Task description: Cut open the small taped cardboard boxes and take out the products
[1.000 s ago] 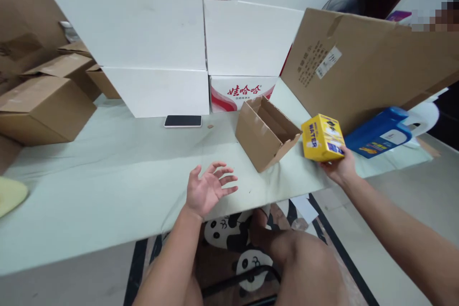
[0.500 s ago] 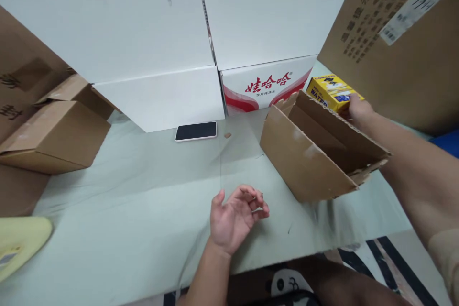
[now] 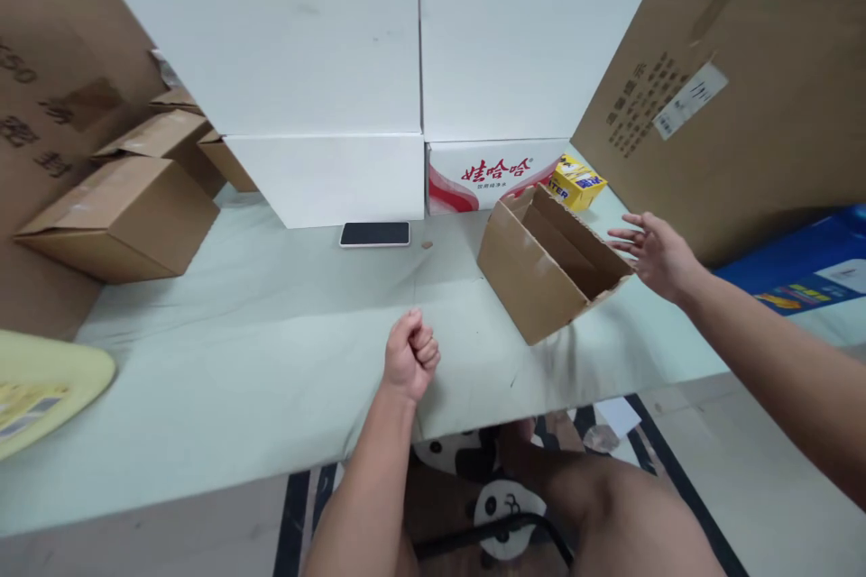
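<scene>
Above the near part of the table, my left hand (image 3: 411, 355) is curled into a fist with nothing showing in it. My right hand (image 3: 653, 254) is open, its fingers spread and empty, just right of an open brown cardboard box (image 3: 534, 275). That box has a torn upper edge, and its inside shows no contents from here. Behind it sits a small yellow box (image 3: 580, 184), partly hidden by the cardboard and apart from my right hand.
A phone (image 3: 375, 234) lies near white panels (image 3: 325, 180), beside a small brown bit (image 3: 427, 244). Closed cartons (image 3: 135, 216) and a pale yellow container (image 3: 54, 388) are at left. A large cardboard panel (image 3: 758, 108) and a blue package (image 3: 805, 261) bound the right side.
My right hand has let go of the yellow box and drawn back toward me, opening. My left hand has closed from open fingers into a fist. The camera view has shifted.
</scene>
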Demonstrator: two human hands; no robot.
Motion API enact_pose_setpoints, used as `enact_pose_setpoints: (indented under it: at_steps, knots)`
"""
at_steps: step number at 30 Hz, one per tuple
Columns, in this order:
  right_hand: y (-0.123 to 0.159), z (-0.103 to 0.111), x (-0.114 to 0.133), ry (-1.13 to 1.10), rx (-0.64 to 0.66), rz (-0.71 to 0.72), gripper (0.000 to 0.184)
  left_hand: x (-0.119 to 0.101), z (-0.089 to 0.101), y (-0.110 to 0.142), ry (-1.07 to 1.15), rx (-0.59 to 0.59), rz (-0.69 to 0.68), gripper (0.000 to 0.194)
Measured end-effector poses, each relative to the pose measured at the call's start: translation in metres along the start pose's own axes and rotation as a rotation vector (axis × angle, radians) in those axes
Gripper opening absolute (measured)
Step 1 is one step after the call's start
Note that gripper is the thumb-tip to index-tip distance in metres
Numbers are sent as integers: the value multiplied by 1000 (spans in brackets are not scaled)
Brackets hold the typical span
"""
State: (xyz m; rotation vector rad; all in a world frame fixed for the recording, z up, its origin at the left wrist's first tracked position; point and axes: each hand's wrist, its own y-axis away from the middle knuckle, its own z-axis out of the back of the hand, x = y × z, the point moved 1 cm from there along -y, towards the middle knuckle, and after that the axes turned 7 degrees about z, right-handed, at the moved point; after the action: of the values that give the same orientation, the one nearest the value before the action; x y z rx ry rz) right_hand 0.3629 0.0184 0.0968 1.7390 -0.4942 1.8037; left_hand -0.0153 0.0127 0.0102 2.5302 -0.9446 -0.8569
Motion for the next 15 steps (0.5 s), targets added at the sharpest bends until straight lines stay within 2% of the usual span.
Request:
enact_pose_setpoints:
  at_steps: [2, 4, 7, 9, 11, 15]
  knots:
    - [33, 13, 9, 43, 35, 2, 10, -3, 0, 7, 22, -45, -16, 51]
    - [59, 20, 14, 127, 94, -52, 14, -5, -1, 16, 28, -32, -11, 49]
    - [85, 14, 20, 297, 234, -195, 27, -7, 0, 31, 35, 9, 0, 48]
    - [95, 2, 23, 394, 275, -305, 35, -7, 1, 39, 44, 24, 10, 46]
    - [100, -12, 25, 409, 271, -406, 31, -6, 3, 46, 49, 25, 25, 43]
    - [98, -24, 20, 210, 199, -440, 14, -5, 7, 51, 39, 17, 34, 41]
